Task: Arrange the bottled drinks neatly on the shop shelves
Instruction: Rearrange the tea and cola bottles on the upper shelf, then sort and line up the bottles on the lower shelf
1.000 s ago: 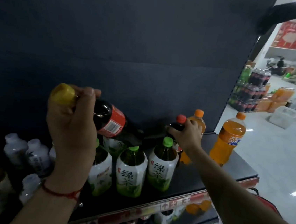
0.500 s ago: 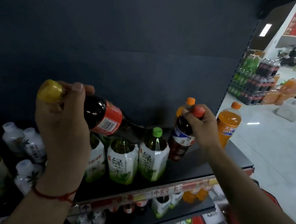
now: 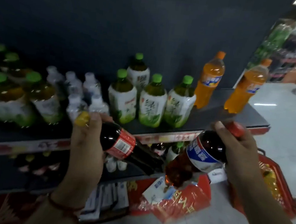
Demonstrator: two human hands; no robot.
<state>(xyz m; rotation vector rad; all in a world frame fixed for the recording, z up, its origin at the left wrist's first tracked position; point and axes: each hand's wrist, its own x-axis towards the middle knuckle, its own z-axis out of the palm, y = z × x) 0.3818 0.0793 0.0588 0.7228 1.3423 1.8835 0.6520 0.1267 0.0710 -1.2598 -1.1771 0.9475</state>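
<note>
My left hand [image 3: 85, 141] grips a dark plastic cola bottle with a yellow cap and red label [image 3: 120, 144] by its neck, tilted, at lower centre. My right hand [image 3: 238, 150] holds a red-capped dark bottle with a blue-white label [image 3: 201, 154] beside it. Behind them, green-capped tea bottles [image 3: 152, 101] and orange soda bottles [image 3: 208, 81] stand on the dark shelf [image 3: 216, 117].

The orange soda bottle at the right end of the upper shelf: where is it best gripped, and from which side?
Probably round the narrowed waist, just under the blue label, of the orange soda bottle. Come from the front or open right side: it stands upright at the shelf edge, with a second orange bottle to its left. Both hands hold cola bottles, so one must be freed first.
</note>
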